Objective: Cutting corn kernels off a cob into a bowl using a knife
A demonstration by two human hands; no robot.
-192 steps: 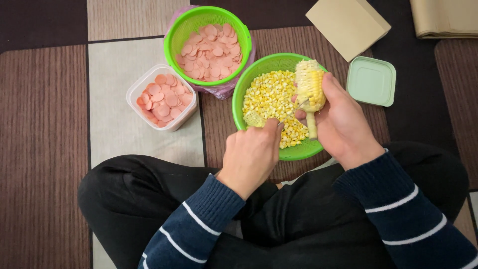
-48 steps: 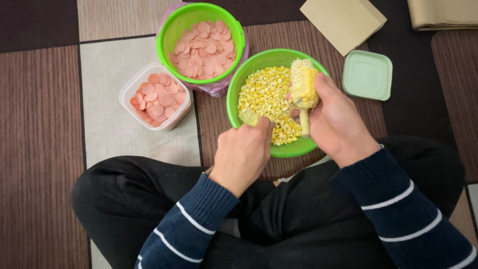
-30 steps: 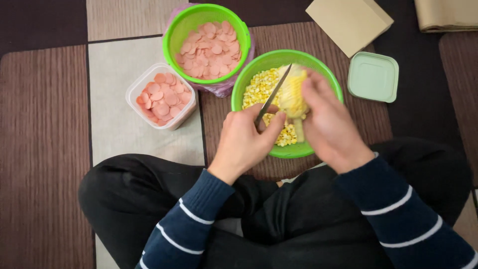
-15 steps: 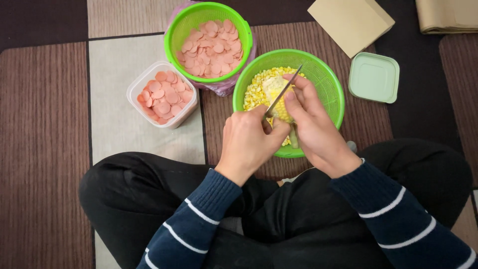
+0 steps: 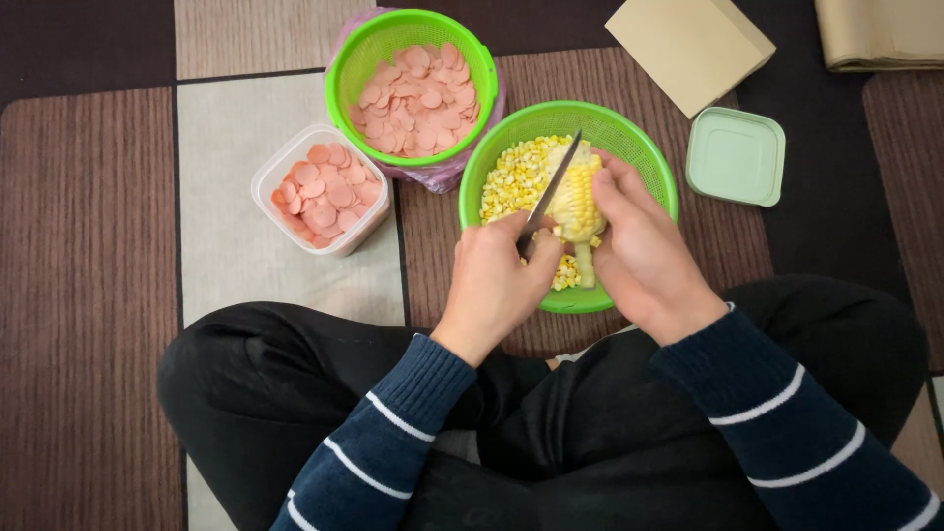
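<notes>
**A:** Where is the corn?

**B:** The corn cob (image 5: 578, 202) stands over the green bowl of kernels (image 5: 644, 162), centre frame. The right hand (image 5: 644, 251) grasps it from four o'clock.

**A:** And the other hand?

**B:** The left hand (image 5: 497, 280) clenches a knife (image 5: 553, 187), whose blade lies against the cob's side, pointing to one o'clock (sleeves are dark blue, white-striped).

**A:** Anything nearby?

**B:** Two containers of pink sausage slices, a green bowl (image 5: 411, 84) and a clear tub (image 5: 320, 187), lie at ten o'clock; a pale green lid (image 5: 736, 155) lies at two.

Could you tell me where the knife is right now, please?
In the head view, the knife is in the left hand, its blade laid against the corn cob that the right hand holds over the green colander.
</notes>
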